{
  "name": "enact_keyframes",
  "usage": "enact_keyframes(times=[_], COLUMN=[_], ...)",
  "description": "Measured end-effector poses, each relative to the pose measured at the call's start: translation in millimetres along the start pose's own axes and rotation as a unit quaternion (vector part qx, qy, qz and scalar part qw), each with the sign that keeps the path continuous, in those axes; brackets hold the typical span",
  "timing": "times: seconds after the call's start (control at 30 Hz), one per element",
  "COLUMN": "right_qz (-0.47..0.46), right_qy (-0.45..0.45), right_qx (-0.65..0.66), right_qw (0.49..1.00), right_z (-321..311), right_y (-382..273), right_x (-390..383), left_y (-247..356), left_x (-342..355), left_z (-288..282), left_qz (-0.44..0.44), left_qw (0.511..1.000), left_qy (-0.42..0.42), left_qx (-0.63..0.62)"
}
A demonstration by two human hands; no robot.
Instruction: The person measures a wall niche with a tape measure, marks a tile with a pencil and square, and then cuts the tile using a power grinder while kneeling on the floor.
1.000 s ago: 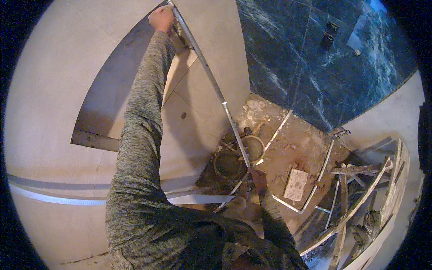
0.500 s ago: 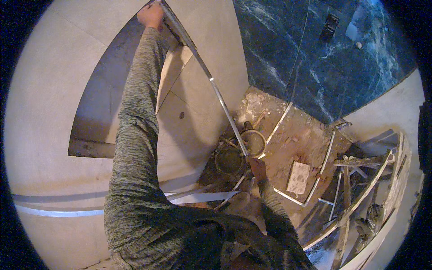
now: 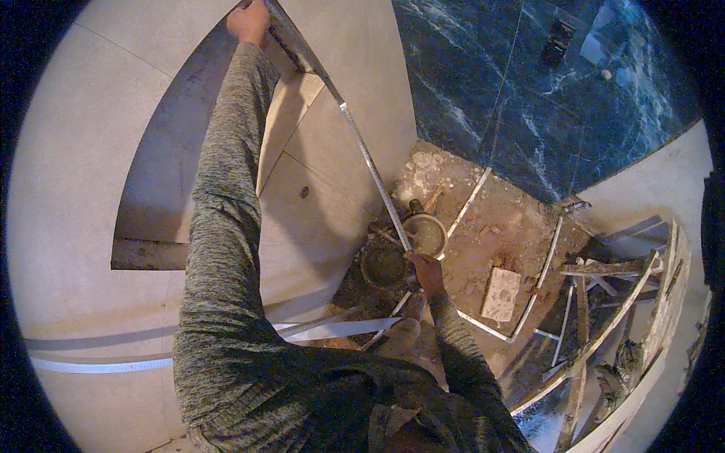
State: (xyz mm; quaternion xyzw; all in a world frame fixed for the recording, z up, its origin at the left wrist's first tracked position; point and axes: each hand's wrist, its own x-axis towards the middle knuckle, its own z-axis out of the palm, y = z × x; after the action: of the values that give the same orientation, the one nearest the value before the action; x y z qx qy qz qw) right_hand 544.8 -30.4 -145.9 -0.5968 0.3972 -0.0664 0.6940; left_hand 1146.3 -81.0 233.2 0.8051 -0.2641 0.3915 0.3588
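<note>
I hold a long straight metal strip (image 3: 362,151) against the corner edge of a pale tiled wall (image 3: 83,151). My left hand (image 3: 248,19) is raised high and grips the strip's upper end beside a dark recessed niche (image 3: 162,174). My right hand (image 3: 424,270) is low and closed on the strip's lower part, just above the floor. Both arms wear grey knit sleeves. My bare foot (image 3: 399,336) shows below the right hand.
Two round pans (image 3: 427,230) with mortar sit on the dusty rubble floor (image 3: 498,226). A pale tile piece (image 3: 501,294) and thin white strips lie there. A dark blue marble wall (image 3: 529,98) rises behind. Wooden scaffolding (image 3: 604,332) crowds the right.
My left hand has pushed the strip's top end further up, and the view has tilted slightly. The right hand stays low on the strip.
</note>
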Motion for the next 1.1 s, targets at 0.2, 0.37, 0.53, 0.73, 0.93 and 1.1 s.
enact_keyframes(times=[0.2, 0.37, 0.53, 0.73, 0.93, 1.1], right_qz=[-0.065, -0.025, -0.017, -0.279, 0.003, 0.033], right_qy=[0.019, 0.012, 0.012, 0.053, -0.016, -0.016], right_qx=[-0.044, -0.061, -0.041, -0.083, 0.049, 0.077], right_qw=[0.997, 0.998, 0.999, 0.955, 0.999, 0.996], right_z=[1, -1, 0, 4, 1, 4], right_y=[25, -1, 0, 26, 4, -2], right_x=[17, 9, 8, 19, 11, 8], left_y=[6, -2, -4, 0, -4, -3], left_x=[3, 1, 3, 5, 3, 5], left_z=[5, 3, 2, 5, 3, 4], left_qz=[0.005, 0.001, 0.001, 0.001, 0.001, 0.0], left_qw=[1.0, 1.0, 1.0, 1.0, 1.0, 1.0], left_qy=[0.002, 0.001, 0.003, 0.005, 0.008, 0.011], left_qx=[-0.007, -0.005, -0.006, -0.01, -0.009, -0.013])
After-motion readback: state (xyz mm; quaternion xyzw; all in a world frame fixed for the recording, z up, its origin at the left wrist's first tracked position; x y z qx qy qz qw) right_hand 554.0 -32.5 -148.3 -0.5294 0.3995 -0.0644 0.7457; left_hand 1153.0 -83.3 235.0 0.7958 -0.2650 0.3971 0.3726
